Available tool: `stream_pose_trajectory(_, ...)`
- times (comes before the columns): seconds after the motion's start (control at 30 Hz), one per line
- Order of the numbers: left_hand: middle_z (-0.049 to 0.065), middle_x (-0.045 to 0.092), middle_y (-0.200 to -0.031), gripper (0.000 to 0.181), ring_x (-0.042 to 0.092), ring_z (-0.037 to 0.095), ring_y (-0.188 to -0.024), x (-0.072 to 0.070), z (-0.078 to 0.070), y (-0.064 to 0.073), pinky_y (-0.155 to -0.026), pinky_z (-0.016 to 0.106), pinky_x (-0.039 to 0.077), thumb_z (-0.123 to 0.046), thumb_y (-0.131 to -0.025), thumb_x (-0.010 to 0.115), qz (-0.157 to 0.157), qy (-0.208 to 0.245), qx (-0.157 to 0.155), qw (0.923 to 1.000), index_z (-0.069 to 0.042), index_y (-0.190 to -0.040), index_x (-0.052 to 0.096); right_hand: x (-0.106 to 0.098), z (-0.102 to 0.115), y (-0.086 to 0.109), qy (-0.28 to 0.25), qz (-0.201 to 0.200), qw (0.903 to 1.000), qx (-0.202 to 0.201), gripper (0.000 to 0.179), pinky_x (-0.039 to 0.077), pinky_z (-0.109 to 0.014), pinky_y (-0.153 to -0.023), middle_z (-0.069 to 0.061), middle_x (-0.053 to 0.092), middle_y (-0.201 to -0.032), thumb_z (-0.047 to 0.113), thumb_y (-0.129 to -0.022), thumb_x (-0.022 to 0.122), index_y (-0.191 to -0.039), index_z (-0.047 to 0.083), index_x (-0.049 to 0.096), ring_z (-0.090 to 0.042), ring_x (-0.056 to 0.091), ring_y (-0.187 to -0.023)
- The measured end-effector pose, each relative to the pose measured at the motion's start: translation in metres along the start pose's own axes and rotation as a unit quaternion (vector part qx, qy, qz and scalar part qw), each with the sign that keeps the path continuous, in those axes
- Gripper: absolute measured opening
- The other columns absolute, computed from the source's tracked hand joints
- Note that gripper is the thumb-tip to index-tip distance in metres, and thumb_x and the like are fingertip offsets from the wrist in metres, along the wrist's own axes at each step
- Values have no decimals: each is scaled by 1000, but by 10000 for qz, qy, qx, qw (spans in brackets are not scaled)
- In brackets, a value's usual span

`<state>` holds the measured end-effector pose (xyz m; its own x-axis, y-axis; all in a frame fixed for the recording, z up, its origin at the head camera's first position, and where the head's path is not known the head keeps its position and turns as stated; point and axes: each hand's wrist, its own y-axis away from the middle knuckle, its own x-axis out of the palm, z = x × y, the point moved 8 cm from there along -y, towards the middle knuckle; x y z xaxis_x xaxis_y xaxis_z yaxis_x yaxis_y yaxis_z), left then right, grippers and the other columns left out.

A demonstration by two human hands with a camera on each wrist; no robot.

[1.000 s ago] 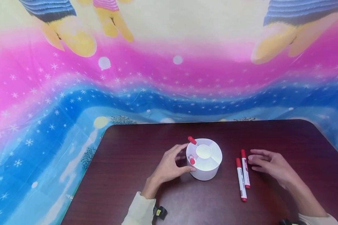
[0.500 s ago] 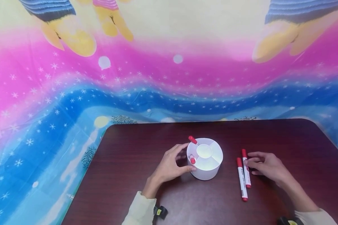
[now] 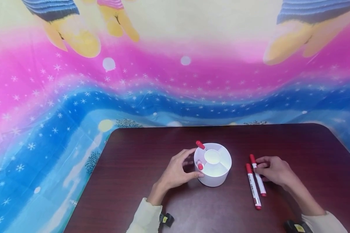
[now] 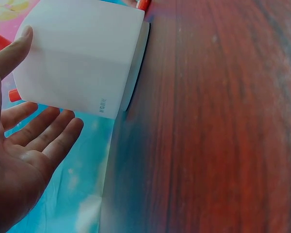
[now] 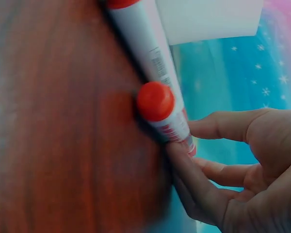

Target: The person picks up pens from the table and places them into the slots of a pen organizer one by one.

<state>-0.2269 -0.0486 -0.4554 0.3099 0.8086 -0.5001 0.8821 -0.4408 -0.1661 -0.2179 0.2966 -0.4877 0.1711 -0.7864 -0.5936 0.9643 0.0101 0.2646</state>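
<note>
My left hand [image 3: 176, 170] rests against a white round desk organiser [image 3: 214, 180], thumb on its near side and index fingertip by the far rim. In the left wrist view its fingers [image 4: 58, 141] are extended, the palm away from the wall. Two red-capped markers [image 3: 200, 144] stand leaning in its left compartments. At right, my right hand [image 3: 275, 170] pinches a red-and-white marker [image 3: 261, 185] between thumb and fingers near its capped end. A second marker [image 3: 253, 191] lies alongside it to the left. In the right wrist view the held marker's red end [image 5: 155, 101] faces the camera.
The dark wooden table [image 3: 128, 161] has rounded far corners. Behind it hangs a colourful patterned cloth [image 3: 163, 81]. The organiser has a round middle section and divided compartments around it. Black wrist cameras [image 3: 167, 220] sit at the sleeves.
My right hand has moved left onto the nearer marker and gripped it. Both loose markers have turned, their lower ends swinging right. The left hand and organiser look the same.
</note>
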Motion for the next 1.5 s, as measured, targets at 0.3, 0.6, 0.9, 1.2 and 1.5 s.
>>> stream_pose_trajectory(0.3, -7, 65, -139, 87, 71, 15, -122, 0, -1, 0, -105, 24, 59, -35, -81, 97, -18, 25, 24, 10000, -28, -156, 54, -17, 17, 5, -266, 47, 9993, -262, 54, 69, -39, -76, -33, 67, -118, 5, -102, 67, -144, -22, 47, -18, 74, -89)
stream_pose_trajectory(0.6, -6, 65, -140, 87, 71, 17, -122, 0, -1, 1, -106, 27, 59, -34, -81, 97, -21, 68, -2, 10000, -27, -156, 54, -18, 47, 11, -853, 83, 9943, -629, 56, 69, -42, -83, -38, 62, -132, 7, -106, 64, -149, -20, 42, -9, 74, -92)
stream_pose_trajectory(0.9, -6, 63, -143, 86, 69, 15, -125, 0, -2, 2, -104, 25, 59, -33, -81, 96, -41, 203, 31, 9998, -28, -156, 54, -17, 65, 11, -1366, 93, 9877, -751, 59, 69, -37, -84, -26, 64, -127, 10, -107, 65, -152, -18, 38, -2, 72, -93)
stream_pose_trajectory(1.2, -5, 63, -145, 87, 70, 17, -127, 0, -3, 2, -103, 24, 60, -32, -82, 96, -20, 294, 18, 9996, -27, -157, 53, -15, 83, 11, -1490, 48, 9846, -911, 61, 69, -37, -84, -29, 60, -132, 12, -107, 66, -155, -13, 37, -3, 71, -95)
stream_pose_trajectory(1.5, -5, 63, -143, 86, 71, 14, -124, 2, -3, 2, -104, 23, 59, -30, -82, 96, 22, 405, 26, 9992, -27, -156, 53, -13, 99, 14, -1703, 50, 9795, -1075, 62, 69, -38, -85, -17, 63, -125, 11, -106, 67, -156, -10, 36, -4, 72, -96)
